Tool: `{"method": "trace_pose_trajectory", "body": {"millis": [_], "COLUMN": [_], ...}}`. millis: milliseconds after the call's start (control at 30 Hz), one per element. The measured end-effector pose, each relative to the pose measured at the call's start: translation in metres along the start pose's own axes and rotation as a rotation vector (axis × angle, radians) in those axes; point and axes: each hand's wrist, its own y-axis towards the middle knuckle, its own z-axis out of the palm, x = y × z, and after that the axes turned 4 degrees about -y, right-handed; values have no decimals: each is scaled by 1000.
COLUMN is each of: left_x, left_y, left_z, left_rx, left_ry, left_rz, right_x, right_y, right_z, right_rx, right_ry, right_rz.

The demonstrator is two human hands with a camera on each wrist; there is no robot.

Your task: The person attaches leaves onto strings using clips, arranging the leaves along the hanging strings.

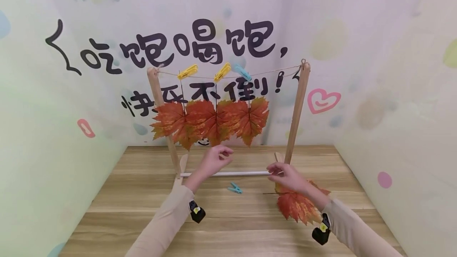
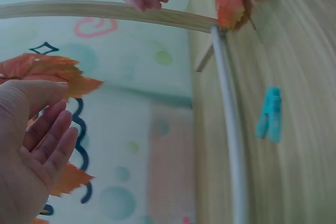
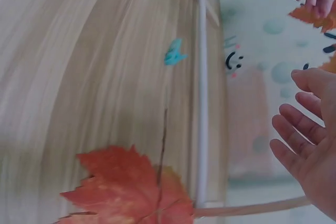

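Three orange-red maple leaves hang in a row from a string [image 1: 271, 71] tied between two wooden posts. Two yellow clothespins [image 1: 187, 72] and one blue clothespin [image 1: 242, 72] grip their stems. My left hand [image 1: 215, 158] hovers just below the hanging leaves, fingers loosely bent and holding nothing. On the right, my right hand [image 1: 288, 175] is in the air with relaxed fingers, also holding nothing. Beneath it a fourth maple leaf [image 1: 298, 207] lies on the table, its stem pointing left, partly covered by the forearm. A loose blue clothespin [image 3: 174, 52] lies between the hands.
The frame has a left post [image 1: 162, 118], a right post [image 1: 298, 110] and a white crossbar [image 1: 235, 174] low between them. It stands on a wood-grain table [image 1: 228, 225]. Behind is a printed backdrop [image 1: 357, 70] with large dark characters.
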Motion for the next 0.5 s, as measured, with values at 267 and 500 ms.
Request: {"method": "trace_pose_trajectory", "body": {"millis": [267,500], "left_x": [28,47], "left_y": [-14,-25], "left_z": [12,22], "left_rx": [-34,-74], "left_ry": [-12,-61], "left_rz": [-31,-73], "right_x": [-28,-50], "right_y": [-11,-20], "right_z": [15,34], "right_rx": [-18,-51], "right_ry": [-7,-83], "right_rz": [20,9]}}
